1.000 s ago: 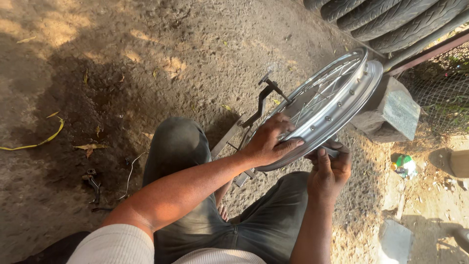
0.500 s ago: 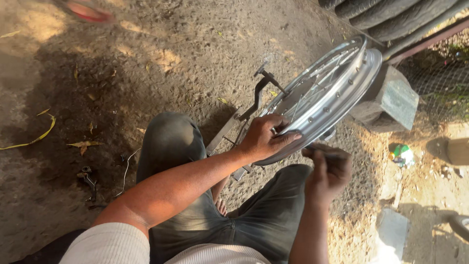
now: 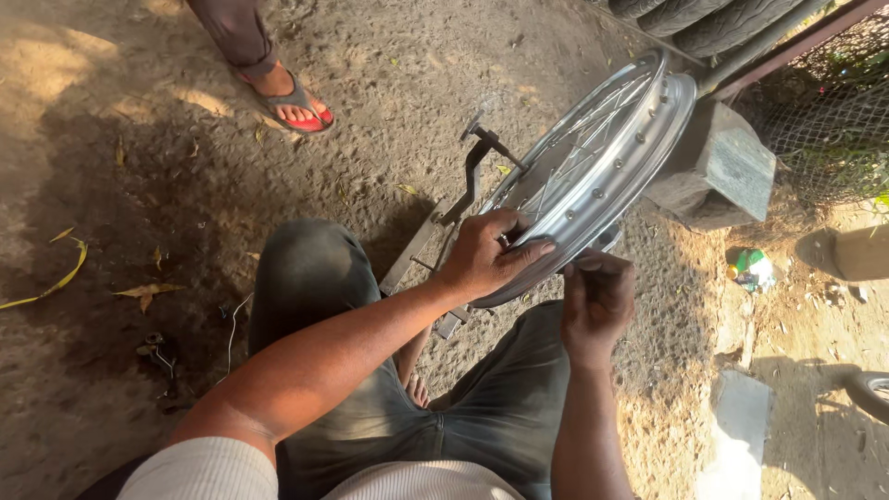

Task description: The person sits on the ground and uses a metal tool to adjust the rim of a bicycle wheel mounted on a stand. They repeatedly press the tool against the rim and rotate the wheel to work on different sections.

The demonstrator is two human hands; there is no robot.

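A shiny spoked wheel rim (image 3: 639, 130) stands upright on a dark metal stand (image 3: 477, 171) in front of my knees. My left hand (image 3: 486, 255) grips the near edge of the rim, fingers over its outer face. My right hand (image 3: 597, 301) is just below the rim's lower edge with its fingers curled closed; whether a small tool is in it is hidden. My legs in dark trousers (image 3: 315, 278) are on either side of the stand.
Another person's foot in a red sandal (image 3: 292, 102) stands on the dirt at the top left. A concrete block (image 3: 722, 167) sits behind the rim, with stacked tyres (image 3: 713, 18) and a wire fence (image 3: 833, 111) beyond. Dry leaves lie on the left.
The view has tilted up, bringing the other person's sandalled foot into view. My left hand stays on the rim; my right hand has shifted slightly lower under the rim.
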